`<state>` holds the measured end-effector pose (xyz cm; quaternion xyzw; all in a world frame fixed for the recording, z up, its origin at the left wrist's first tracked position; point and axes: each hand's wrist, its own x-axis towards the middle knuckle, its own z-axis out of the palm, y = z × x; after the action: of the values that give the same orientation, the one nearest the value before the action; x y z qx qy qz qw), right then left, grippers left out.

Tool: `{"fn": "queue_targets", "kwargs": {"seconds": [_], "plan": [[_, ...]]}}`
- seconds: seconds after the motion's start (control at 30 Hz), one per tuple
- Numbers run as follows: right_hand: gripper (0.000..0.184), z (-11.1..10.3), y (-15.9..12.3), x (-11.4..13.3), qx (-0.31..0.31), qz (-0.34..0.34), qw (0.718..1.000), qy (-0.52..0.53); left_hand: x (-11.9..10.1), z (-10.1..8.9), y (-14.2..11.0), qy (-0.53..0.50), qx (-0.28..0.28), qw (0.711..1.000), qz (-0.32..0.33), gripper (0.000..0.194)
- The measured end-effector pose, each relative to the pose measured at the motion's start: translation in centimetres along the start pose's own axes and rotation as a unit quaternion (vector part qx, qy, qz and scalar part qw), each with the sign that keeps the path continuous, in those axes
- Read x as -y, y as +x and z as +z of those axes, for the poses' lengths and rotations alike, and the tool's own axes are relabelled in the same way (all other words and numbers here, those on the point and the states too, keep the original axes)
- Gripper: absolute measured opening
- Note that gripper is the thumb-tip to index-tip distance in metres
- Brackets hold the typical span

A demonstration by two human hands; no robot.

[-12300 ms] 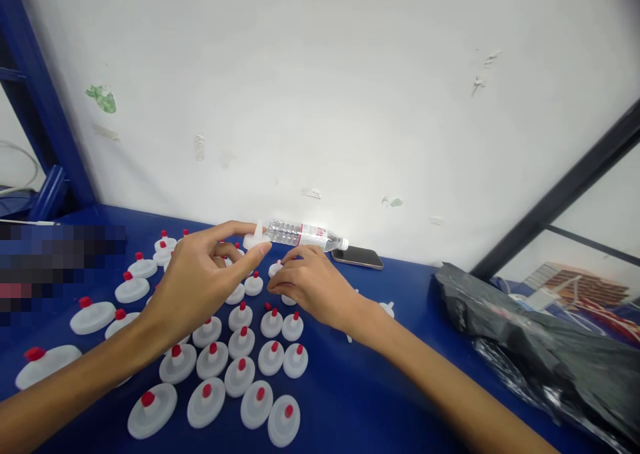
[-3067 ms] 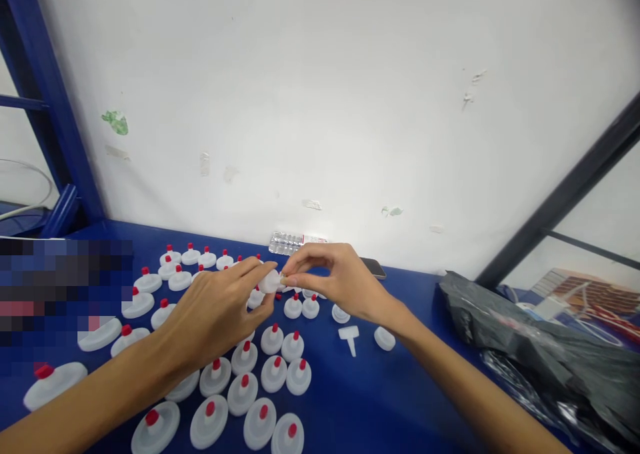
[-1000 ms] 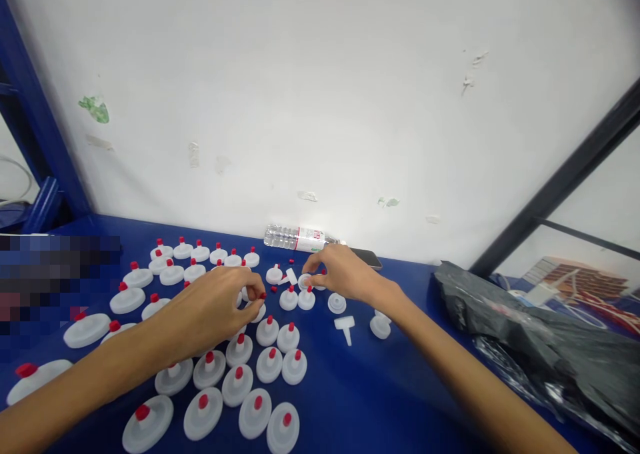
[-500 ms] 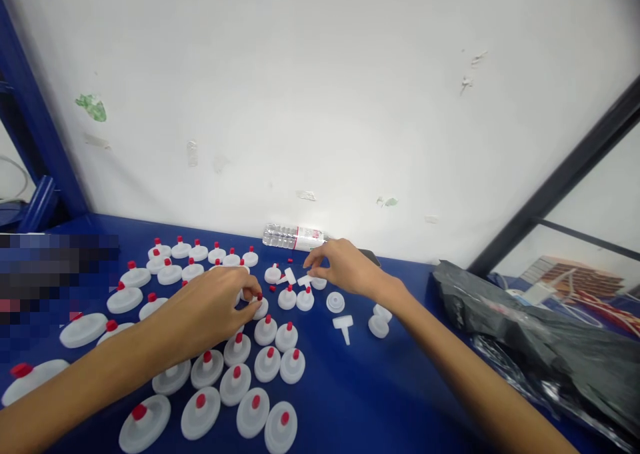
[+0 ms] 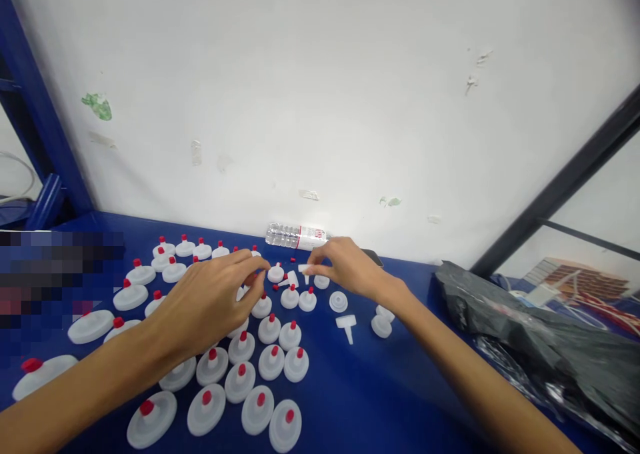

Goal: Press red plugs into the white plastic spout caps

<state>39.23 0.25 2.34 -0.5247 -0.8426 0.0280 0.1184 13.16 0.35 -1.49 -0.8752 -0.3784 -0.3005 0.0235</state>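
While right hand (image 5: 345, 265) pinches nozzle (image 5: 303, 268), blocking phone (image 5: 374, 259) partly, left hand (image 5: 220, 287) gapes; bottle (image 5: 295, 236) behind.

Left hand (image 5: 213, 297): above the rows of white discs with red tips (image 5: 271, 363), thumb and forefinger slightly apart. Right hand (image 5: 350, 266): thumb and fingers pinching 1 white T-shaped piece (image 5: 303, 269), stem downward. A 2nd white T-shaped nozzle (image 5: 346, 322) lies on the blue table (image 5: 380, 394), near a ringed white disc (image 5: 339, 301) and 2 round white pieces (image 5: 381, 327). A clear bottle (image 5: 285, 235) lies sideways along the wall (image 5: 320, 107); the dark phone (image 5: 375, 259) is partly hidden by the right hand. Black plastic bag (image 5: 540, 337): at right, crumpled.
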Motion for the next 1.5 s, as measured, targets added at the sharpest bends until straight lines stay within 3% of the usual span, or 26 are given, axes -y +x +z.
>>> {"fn": "queue_targets", "kwargs": {"seconds": [0.17,0.33,0.5,0.6,0.67,0.83,0.97,1.17,1.5], "plan": [[0.028,-1.0,-0.4,1.6,-0.068,-0.015,0.993,0.096,0.3,0.2,-0.1,0.038,-0.064,0.995,0.060,0.044],[0.024,-0.9,-0.8,4.6,-0.040,-0.063,0.967,0.242,0.4,0.4,-0.5,0.028,-0.109,0.982,0.149,0.039],[0.026,-1.2,-0.8,4.3,-0.010,-0.069,0.953,0.296,0.4,0.2,-0.3,0.012,-0.121,0.982,0.143,0.034],[0.031,-1.1,0.3,2.8,-0.012,-0.036,0.977,0.208,0.7,0.1,0.0,0.034,-0.125,0.984,0.121,0.033],[0.024,-0.6,1.6,1.9,-0.032,0.028,0.998,0.050,1.0,0.1,0.1,0.047,-0.117,0.987,0.103,0.033],[0.017,1.4,5.3,0.8,0.018,0.077,0.995,-0.056,1.7,0.2,0.4,0.077,-0.094,0.990,0.066,0.038],[0.028,3.0,6.7,0.7,0.067,0.100,0.985,-0.121,1.8,-0.1,0.5,0.097,-0.107,0.988,0.063,0.037],[0.034,4.1,6.7,0.4,0.099,0.089,0.976,-0.174,1.4,-0.2,0.2,0.085,-0.086,0.992,0.028,0.036],[0.026,3.6,5.6,0.2,0.105,0.027,0.971,-0.212,2.0,0.8,0.1,0.056,-0.020,0.998,0.014,0.045]]}}
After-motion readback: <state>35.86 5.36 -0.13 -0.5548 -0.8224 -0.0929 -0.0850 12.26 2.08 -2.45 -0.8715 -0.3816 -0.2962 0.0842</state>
